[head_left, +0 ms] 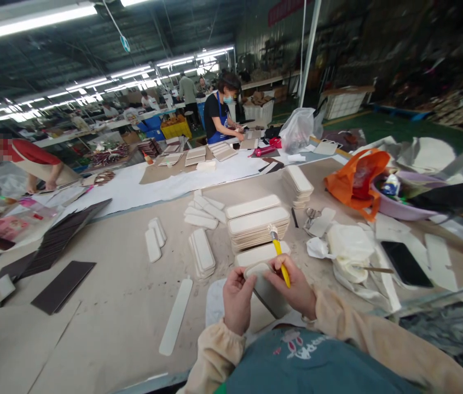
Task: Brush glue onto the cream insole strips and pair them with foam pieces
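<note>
Close to my body, my left hand (pixel 237 298) pinches the left edge of a round-ended grey-beige panel (pixel 271 293). The fingers of my right hand (pixel 299 290) press on the panel's other edge. That same hand also grips a yellow-handled brush (pixel 278 251), bristles pointing up and away and coated in something whitish. Just beyond my hands stands a thick stack of pale round-ended pieces (pixel 258 221). Left of it lie a smaller stack (pixel 202 251) and a loose fan of such pieces (pixel 203 210). One long pale strip (pixel 176 317) rests nearer on the left.
On the right are scissors (pixel 311 216), a white container (pixel 348 246) in crumpled plastic, a black phone (pixel 406 264), an orange bag (pixel 357 178) and a lilac basin (pixel 404 205). Dark brown sheets (pixel 63 285) lie left. Two people work across the tables.
</note>
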The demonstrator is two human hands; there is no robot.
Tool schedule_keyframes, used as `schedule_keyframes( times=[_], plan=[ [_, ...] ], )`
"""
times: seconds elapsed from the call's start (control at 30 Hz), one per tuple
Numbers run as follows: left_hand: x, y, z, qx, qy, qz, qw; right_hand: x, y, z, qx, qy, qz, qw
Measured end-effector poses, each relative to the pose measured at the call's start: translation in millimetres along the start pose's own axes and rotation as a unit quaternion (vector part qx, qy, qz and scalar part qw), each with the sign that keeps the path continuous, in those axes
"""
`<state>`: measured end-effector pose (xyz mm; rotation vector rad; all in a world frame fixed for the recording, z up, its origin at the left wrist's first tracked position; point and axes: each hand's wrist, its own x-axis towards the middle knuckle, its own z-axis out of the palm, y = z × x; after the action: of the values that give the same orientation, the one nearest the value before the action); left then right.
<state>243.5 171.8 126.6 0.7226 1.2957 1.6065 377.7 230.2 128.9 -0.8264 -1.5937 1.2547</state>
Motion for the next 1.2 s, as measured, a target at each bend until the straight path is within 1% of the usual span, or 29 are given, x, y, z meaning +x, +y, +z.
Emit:
schedule_keyframes(
  times=[0.17, 0.43, 0.77, 0.83, 0.9, 0.97, 1.03, 1.1, 1.2],
  plan=[
    [0.4, 1.2, 0.0, 0.009, 0.003, 0.007, 1.0, 1.1, -1.2, 4.1, 0.012, -0.001, 0.013, 1.0],
    [0.8, 2.0, -0.3, 0.002, 0.003, 0.015, 1.0, 0.4, 1.5, 5.6, -0.033, 0.006, -0.001, 0.999],
    [-0.3, 6.1, 2.6, -0.021, 0.009, 0.003, 1.0, 1.0, -1.9, 6.3, -0.034, 0.014, -0.007, 0.999],
    [-1.0, 6.9, 4.3, -0.021, -0.001, -0.001, 1.0, 1.7, -3.6, 6.1, -0.031, 0.015, -0.006, 0.999],
    [-1.8, 8.3, 6.6, -0.021, -0.025, -0.01, 0.999, 3.1, -5.4, 5.8, -0.031, 0.017, -0.008, 0.999],
    [-1.6, 11.9, 8.5, -0.046, -0.042, -0.028, 0.998, 4.7, -7.1, 4.9, -0.032, 0.013, -0.016, 0.999],
    [1.4, 18.4, 8.8, -0.096, -0.026, -0.048, 0.994, 5.7, -8.0, 3.2, -0.031, -0.011, -0.023, 0.999],
    [7.8, 27.0, 6.0, -0.144, 0.015, -0.052, 0.988, 5.1, -7.2, 0.7, -0.036, -0.05, -0.029, 0.998],
    [21.5, 39.1, -4.1, -0.199, 0.089, -0.044, 0.975, 0.3, -1.1, -4.9, -0.069, -0.097, -0.034, 0.992]
  ],
)
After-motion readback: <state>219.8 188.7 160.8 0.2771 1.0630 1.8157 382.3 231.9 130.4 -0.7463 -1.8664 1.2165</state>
